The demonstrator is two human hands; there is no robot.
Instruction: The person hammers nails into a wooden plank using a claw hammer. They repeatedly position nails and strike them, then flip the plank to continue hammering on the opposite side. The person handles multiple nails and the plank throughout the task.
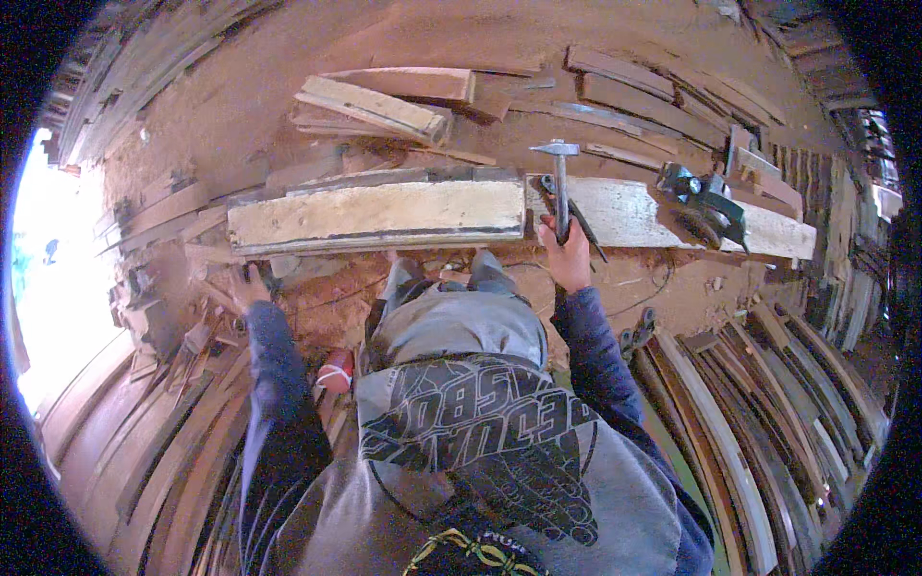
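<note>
My right hand (567, 252) is wrapped round the lower handle of a hammer (561, 182), its metal head pointing away from me above the plank. Beside the hammer lies a dark, long-handled tool (588, 230), partly hidden by my hand; its kind is unclear. Across the front of me rests a pale, thick wooden beam (384, 215) on a longer whitish plank (624, 206). Low on the left, off the beam's left end, my left hand (252, 286) reaches down among wood scraps with its fingers apart. Nothing shows clearly in it.
A dark power planer (706, 204) sits on the plank's right part. Beyond are stacked beam offcuts (375, 106) and boards (624, 86) on reddish ground. Long boards (711, 422) lie at both sides of me. A cable (663, 283) runs along the ground; a red object (336, 372) lies left.
</note>
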